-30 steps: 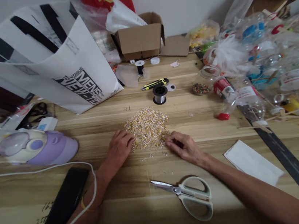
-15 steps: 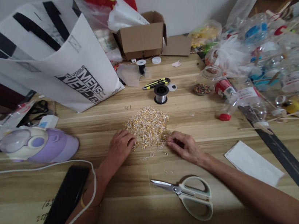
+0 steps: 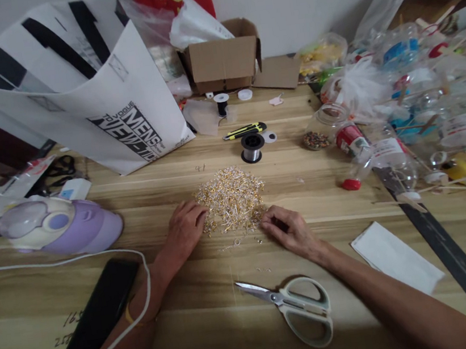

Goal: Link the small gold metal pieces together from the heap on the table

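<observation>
A heap of tiny gold and silver beads or findings (image 3: pixel 231 195) is spread on the wooden table in front of me. At its left edge rests my left hand (image 3: pixel 186 225), fingers curled and pressed together; whatever they hold is too small or hidden. My right hand (image 3: pixel 288 228) touches the heap's lower right edge with thumb and forefinger pinched, and I cannot make out what is between them. Just below the heap lie a small ring with a short chain (image 3: pixel 237 242) and a few loose bits. Scissors with pale handles (image 3: pixel 281 300) lie nearer me, blades pointing left.
Behind the heap are a wire spool (image 3: pixel 252 148) and a yellow-black utility knife (image 3: pixel 244 131). A large white bag (image 3: pixel 121 109) stands at the left, above a purple cap-shaped object (image 3: pixel 89 223) and a black phone (image 3: pixel 99 315). Plastic bottles (image 3: pixel 462 121) crowd the right.
My left hand has drawn slightly left from the heap's edge. My right hand stays almost still in its pinch. The whole view has shifted a little.
</observation>
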The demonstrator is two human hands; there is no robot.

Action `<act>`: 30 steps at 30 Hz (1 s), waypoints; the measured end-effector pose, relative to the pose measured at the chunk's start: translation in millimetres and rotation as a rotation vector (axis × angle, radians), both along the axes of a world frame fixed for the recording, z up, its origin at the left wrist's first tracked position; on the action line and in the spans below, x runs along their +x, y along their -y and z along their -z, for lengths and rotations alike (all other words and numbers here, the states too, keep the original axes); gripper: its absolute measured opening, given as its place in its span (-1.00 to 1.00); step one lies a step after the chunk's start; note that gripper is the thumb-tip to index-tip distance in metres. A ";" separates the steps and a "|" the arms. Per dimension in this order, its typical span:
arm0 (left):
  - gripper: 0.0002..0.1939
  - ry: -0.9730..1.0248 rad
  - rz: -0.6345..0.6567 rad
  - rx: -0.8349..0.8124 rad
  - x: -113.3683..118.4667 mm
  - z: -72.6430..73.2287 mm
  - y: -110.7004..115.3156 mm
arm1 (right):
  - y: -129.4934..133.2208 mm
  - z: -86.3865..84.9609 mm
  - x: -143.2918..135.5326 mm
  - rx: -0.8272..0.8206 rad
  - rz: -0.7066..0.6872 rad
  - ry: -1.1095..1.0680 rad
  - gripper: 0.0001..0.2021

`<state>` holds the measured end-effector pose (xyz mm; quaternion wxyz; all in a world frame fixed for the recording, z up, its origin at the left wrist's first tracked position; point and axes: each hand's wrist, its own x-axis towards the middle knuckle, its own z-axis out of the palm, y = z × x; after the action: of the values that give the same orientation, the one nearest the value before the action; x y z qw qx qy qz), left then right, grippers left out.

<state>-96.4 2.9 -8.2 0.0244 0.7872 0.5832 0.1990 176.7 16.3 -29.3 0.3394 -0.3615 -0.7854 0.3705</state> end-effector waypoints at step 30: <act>-0.79 0.005 -0.004 -0.005 2.7 3.3 1.1 | 1.0 -1.1 -1.1 -0.009 -0.004 -0.007 -0.88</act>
<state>-93.7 1.8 -11.5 0.0274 0.7854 0.5854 0.1993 175.6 15.4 -28.2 0.3400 -0.3600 -0.7832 0.3760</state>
